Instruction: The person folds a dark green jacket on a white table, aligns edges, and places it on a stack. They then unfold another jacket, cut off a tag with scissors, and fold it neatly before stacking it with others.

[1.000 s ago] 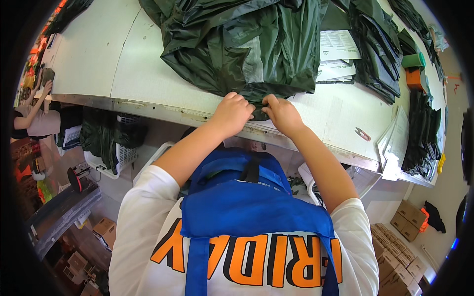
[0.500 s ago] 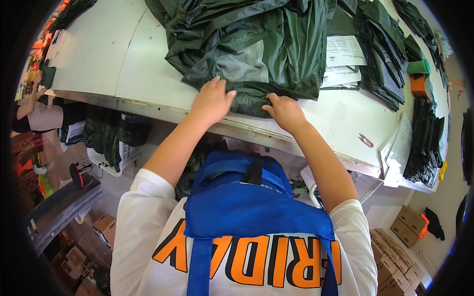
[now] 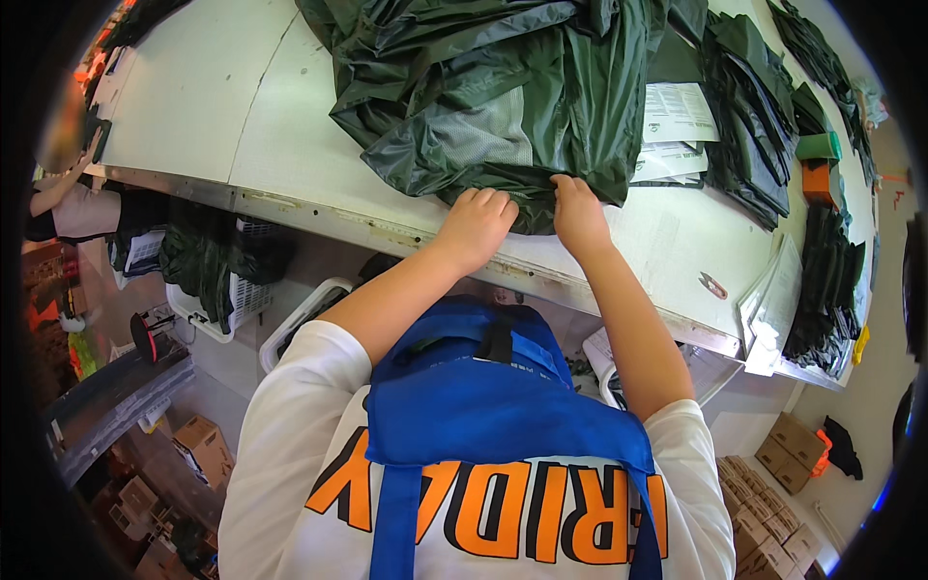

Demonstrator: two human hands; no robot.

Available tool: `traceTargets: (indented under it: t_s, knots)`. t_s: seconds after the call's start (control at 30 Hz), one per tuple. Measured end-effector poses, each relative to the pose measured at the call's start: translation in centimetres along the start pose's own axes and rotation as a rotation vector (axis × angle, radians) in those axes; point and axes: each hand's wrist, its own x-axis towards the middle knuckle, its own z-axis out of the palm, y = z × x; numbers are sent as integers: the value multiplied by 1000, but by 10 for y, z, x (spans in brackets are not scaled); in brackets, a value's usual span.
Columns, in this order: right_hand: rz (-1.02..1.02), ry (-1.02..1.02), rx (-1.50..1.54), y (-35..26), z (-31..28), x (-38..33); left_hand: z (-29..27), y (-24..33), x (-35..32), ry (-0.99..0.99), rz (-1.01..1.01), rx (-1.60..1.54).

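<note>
A dark green, shiny garment (image 3: 585,106) of thin fabric lies heaped near the table's front edge, a patch of grey mesh lining (image 3: 488,130) showing in its folds. My left hand (image 3: 476,230) has its fingers curled over the garment's near edge. Just to the right, my right hand (image 3: 580,217) pinches the same edge between thumb and fingers. A short stretch of rumpled fabric runs between the two hands. The fingertips of my left hand are partly hidden in the cloth.
Printed sheets (image 3: 677,114) and folded dark garments (image 3: 746,116) lie to the right. Small thread snips (image 3: 713,286) rest near the front edge, beside loose papers (image 3: 773,295). White baskets (image 3: 302,314) stand below the table. A co-worker's arm (image 3: 63,193) shows at far left.
My left hand has moved right along the garment's near edge, closer to my right hand. My right hand has turned more upright and shifted slightly right.
</note>
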Motion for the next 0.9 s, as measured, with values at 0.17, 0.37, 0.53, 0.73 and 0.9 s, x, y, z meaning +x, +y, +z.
traceTargets:
  t_s: [0.17, 0.37, 0.53, 0.73, 0.9]
  knots:
    - [63, -220, -348, -29, -27, 21, 1, 0, -2, 58, 55, 5]
    - [105, -98, -285, 3, -27, 28, -1, 1, -4, 115, 11, -47]
    - [133, 168, 172, -22, -33, 6, 0, -9, 5, 118, -97, -154]
    - [-394, 24, -150, -19, -12, -12, -20, -18, 20, -136, -193, -173]
    - [-333, -47, -381, -23, -31, -3, -24, -26, 20, -108, -360, -180]
